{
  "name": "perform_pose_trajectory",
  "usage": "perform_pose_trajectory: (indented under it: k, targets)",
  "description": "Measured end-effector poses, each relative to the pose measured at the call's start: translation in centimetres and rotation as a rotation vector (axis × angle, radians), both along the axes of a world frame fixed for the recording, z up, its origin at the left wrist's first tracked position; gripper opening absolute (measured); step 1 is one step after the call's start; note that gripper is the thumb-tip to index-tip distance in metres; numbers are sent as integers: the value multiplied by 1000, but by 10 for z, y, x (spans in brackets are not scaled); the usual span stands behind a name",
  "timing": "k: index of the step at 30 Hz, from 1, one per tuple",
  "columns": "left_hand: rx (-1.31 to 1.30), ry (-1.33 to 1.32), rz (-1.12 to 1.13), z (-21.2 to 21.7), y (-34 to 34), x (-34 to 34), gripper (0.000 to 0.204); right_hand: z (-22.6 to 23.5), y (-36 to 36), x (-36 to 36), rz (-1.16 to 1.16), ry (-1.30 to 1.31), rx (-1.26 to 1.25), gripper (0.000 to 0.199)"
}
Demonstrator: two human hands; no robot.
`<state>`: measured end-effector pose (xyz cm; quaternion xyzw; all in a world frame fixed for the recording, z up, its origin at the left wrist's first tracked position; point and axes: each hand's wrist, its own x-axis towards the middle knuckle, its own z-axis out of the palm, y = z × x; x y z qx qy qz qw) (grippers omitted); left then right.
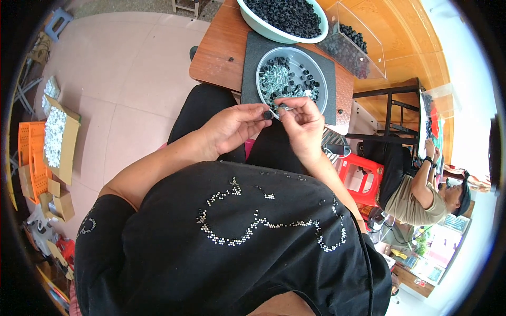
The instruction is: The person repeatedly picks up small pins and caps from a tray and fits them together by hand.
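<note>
My left hand (236, 125) pinches a small round black plastic knob (268, 115) between thumb and fingertips. Close beside it, my right hand (302, 125) is closed on a thin silvery screw (274, 112), its tip near the knob; whether they are joined is too small to tell. Another bit of black shows between the right fingertips. Both hands are over my lap, at the near edge of a translucent round tub (324, 73). In that tub lie a heap of silvery screws (275, 79) and many loose black knobs (308, 79).
The tub rests on a dark mat (252, 63) on a brown wooden table (216, 58). Behind it are a pale green basin (284, 38) and a clear box (363, 50), both with black knobs. A co-worker (421, 200) sits at right near a red stool (358, 179). Cartons (66, 142) stand left.
</note>
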<state>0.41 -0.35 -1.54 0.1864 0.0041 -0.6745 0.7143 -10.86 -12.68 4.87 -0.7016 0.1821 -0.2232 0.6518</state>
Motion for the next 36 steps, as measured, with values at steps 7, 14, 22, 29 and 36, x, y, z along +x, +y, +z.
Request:
perform_pose_trajectory:
  k: [7, 14, 22, 29, 36]
  targets:
    - [64, 17, 42, 4, 2, 5, 22, -11, -11, -14, -33, 175, -18, 12]
    - [47, 70, 64, 11, 4, 4, 18, -22, -5, -14, -66, 172, -154, 12]
    - [77, 17, 120, 11, 2, 5, 17, -35, -3, -14, -87, 127, -213, 13]
    - [71, 29, 94, 5, 0, 1, 18, -31, -1, -11, -118, 131, -223, 15]
    - [-7, 30, 17, 0, 2, 3, 20, -12, 4, -9, -92, 173, -533, 18]
